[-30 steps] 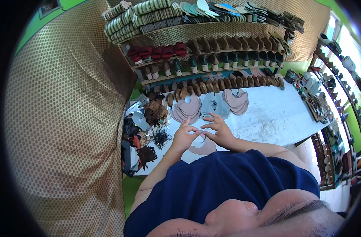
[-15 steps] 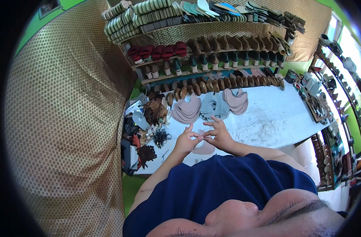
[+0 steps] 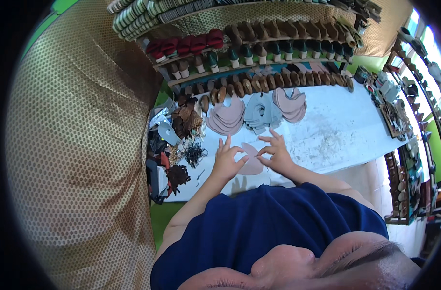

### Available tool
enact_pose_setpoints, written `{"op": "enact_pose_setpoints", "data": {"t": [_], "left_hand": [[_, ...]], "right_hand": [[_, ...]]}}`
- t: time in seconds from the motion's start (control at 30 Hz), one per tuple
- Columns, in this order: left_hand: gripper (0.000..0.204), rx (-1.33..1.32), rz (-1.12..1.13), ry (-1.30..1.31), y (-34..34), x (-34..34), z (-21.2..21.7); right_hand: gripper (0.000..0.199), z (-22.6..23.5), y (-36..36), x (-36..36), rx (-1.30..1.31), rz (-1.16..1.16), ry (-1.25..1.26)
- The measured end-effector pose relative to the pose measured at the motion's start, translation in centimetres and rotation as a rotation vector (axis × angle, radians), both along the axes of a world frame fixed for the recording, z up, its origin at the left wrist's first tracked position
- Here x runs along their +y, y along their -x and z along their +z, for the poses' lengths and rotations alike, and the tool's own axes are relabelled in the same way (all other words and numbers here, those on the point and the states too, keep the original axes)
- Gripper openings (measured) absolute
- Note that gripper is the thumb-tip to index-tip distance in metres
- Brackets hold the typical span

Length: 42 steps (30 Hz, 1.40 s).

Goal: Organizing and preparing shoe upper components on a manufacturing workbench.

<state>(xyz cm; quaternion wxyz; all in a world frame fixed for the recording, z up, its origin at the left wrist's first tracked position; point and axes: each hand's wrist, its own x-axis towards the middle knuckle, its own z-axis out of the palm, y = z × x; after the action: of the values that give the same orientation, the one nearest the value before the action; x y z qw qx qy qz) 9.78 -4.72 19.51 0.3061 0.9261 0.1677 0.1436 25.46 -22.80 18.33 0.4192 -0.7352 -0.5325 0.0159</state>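
Observation:
A flat pale pink cut piece (image 3: 252, 166) is on the near part of the white table, between and under my hands. On its left side, my left hand (image 3: 227, 160) pinches thumb and forefinger together, with the other fingers raised. My right hand (image 3: 278, 154) makes a similar pinch at the piece's right side. Whatever is in either pinch is too small to make out. Beyond my hands sit a stack of pink curved pieces (image 3: 226, 120), a stack of grey-blue pieces (image 3: 259, 112) and a second pink stack (image 3: 292, 107).
Brown scraps (image 3: 185, 121), a tangle of black cords (image 3: 195, 153) and a dark brown bundle (image 3: 178, 177) crowd the table's left side. A shelf rack with shoes (image 3: 273, 51) rises behind. Tools and containers (image 3: 384, 104) line the right edge. A patterned curtain (image 3: 80, 145) hangs at left.
My hands have moved apart from fingertips meeting over the pink piece, the left going left and the right going right. More of the piece shows between them. The view has tilted downward.

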Motion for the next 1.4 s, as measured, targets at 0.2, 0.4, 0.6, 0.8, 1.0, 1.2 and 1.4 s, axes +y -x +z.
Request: {"op": "enact_pose_setpoints", "data": {"t": [0.2,0.4,0.6,0.8,1.0,1.2,1.4], "left_hand": [[0.047,0.204,0.108,-0.114,2.6,4.5,-6.2],[0.055,0.404,0.279,-0.099,6.4,7.6,-14.5],[0.061,0.427,-0.113,-0.149,8.1,7.8,-18.3],[0.063,0.391,-0.083,-0.163,7.9,7.9,-18.8],[0.066,0.331,-0.054,-0.174,8.1,8.2,-18.8],[0.065,0.32,-0.049,-0.163,8.3,8.2,-18.9],[0.065,0.304,-0.057,-0.147,8.5,8.4,-19.0]], "right_hand": [[0.013,-3.7,-6.0,-4.3,0.116,-0.253,-0.038],[0.008,-3.9,-9.3,-6.6,0.091,-0.431,-0.152],[0.01,-12.6,-8.4,-0.8,0.044,-0.383,0.006],[0.01,-19.0,-2.0,7.0,0.186,-0.326,0.17],[0.008,-18.9,2.9,11.8,0.146,-0.142,0.247],[0.007,-20.2,5.8,13.9,0.162,-0.134,0.285],[0.006,-20.1,6.3,14.0,0.15,-0.129,0.3]]}}
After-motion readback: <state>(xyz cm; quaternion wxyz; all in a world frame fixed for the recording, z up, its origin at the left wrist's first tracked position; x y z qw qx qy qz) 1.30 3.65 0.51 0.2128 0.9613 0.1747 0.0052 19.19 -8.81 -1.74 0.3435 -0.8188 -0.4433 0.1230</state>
